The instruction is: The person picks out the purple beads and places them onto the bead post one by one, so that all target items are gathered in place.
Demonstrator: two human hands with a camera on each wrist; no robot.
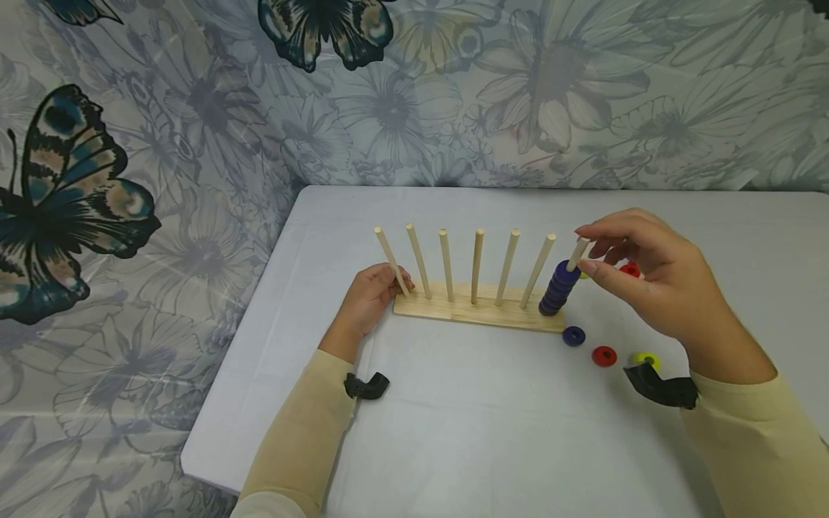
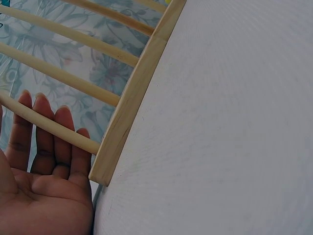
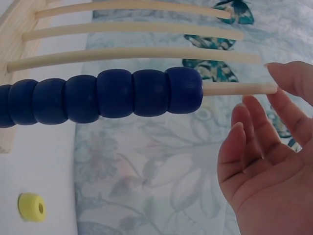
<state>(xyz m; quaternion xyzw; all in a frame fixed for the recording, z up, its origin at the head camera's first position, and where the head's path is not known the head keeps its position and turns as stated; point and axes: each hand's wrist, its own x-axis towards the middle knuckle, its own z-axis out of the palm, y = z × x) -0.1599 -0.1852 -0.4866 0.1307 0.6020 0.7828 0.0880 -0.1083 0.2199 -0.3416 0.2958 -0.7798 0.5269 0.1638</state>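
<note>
A wooden peg rack with several upright pegs stands on the table. Blue beads are stacked on its rightmost peg, whose bare tip shows above them. My left hand holds the rack's left end, its fingers behind the leftmost peg. Beside the tip of the beaded peg is my right hand, thumb and forefinger spread around it. No bead shows between them, and the top blue bead sits lower on the peg, apart from the fingers in the right wrist view.
Loose beads lie near the rack's right end: a blue bead, a red bead and a yellow bead in front, another red bead behind the right hand. The white table meets a flower-and-butterfly backdrop.
</note>
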